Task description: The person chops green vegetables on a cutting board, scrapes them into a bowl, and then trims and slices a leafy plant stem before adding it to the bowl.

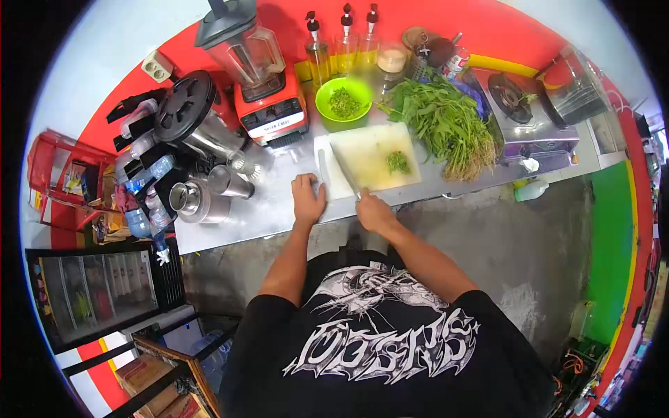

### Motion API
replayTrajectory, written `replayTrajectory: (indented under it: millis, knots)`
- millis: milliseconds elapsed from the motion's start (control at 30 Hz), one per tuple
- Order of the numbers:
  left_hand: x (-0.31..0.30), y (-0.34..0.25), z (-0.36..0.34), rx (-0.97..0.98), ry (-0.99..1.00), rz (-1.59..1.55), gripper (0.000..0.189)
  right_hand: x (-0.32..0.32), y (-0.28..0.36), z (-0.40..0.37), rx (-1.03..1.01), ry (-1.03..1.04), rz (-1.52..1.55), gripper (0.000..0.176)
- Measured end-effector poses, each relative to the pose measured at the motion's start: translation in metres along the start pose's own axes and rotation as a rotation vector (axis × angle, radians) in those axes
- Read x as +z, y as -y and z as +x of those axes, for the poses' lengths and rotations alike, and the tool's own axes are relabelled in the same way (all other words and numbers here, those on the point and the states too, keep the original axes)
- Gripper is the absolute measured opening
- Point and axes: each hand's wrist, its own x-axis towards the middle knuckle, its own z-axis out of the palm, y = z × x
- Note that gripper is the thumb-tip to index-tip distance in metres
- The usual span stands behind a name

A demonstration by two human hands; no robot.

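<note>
My right hand (376,213) is closed around the handle of a knife (344,167), whose long blade points away from me across the left part of the white cutting board (334,182). My left hand (307,200) rests on the steel counter at the board's near left corner, with the thumb apart from the fingers and nothing seen in it. Toward the board's right side lies a small pile of chopped greens (398,162). Behind the board, a lime-green bowl (325,111) contains more chopped greens (344,103). A large bunch of leafy greens with roots (446,125) lies to the right.
On the left stand a red blender (273,111), steel containers (202,200) and a black-lidded steel vessel (187,108). Pump bottles (346,49) line the back wall. At right sits a gas stove (533,129). The counter's front edge (272,233) runs just before my body.
</note>
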Motion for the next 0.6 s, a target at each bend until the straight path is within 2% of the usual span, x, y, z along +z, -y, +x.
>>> replayTrajectory:
  millis: [200, 300, 400, 433, 500, 533, 600]
  knots:
    - [0.005, 0.005, 0.003, 0.028, -0.072, 0.006, 0.024, -0.021, -0.045, 0.000, 0.157, -0.115, 0.107, 0.051]
    - [0.009, 0.001, 0.009, -0.086, -0.035, -0.020, 0.026, -0.030, -0.061, 0.003, 0.246, -0.218, 0.095, 0.050]
    - [0.014, -0.006, 0.021, -0.245, -0.012, 0.229, 0.028, -0.035, -0.075, 0.001, 0.243, -0.245, 0.074, 0.050]
    - [0.017, -0.006, 0.026, -0.245, -0.017, 0.225, 0.028, -0.034, -0.079, 0.003, 0.232, -0.253, 0.078, 0.047]
    - [0.021, -0.008, 0.037, -0.326, 0.123, 0.450, 0.033, -0.035, -0.086, -0.002, 0.173, -0.217, 0.058, 0.047]
    - [0.021, -0.011, 0.039, -0.326, 0.114, 0.444, 0.033, -0.037, -0.089, -0.006, 0.115, -0.177, 0.041, 0.047]
    - [0.016, -0.015, 0.047, -0.375, 0.238, 0.505, 0.034, -0.038, -0.094, -0.013, 0.128, -0.183, 0.028, 0.047]
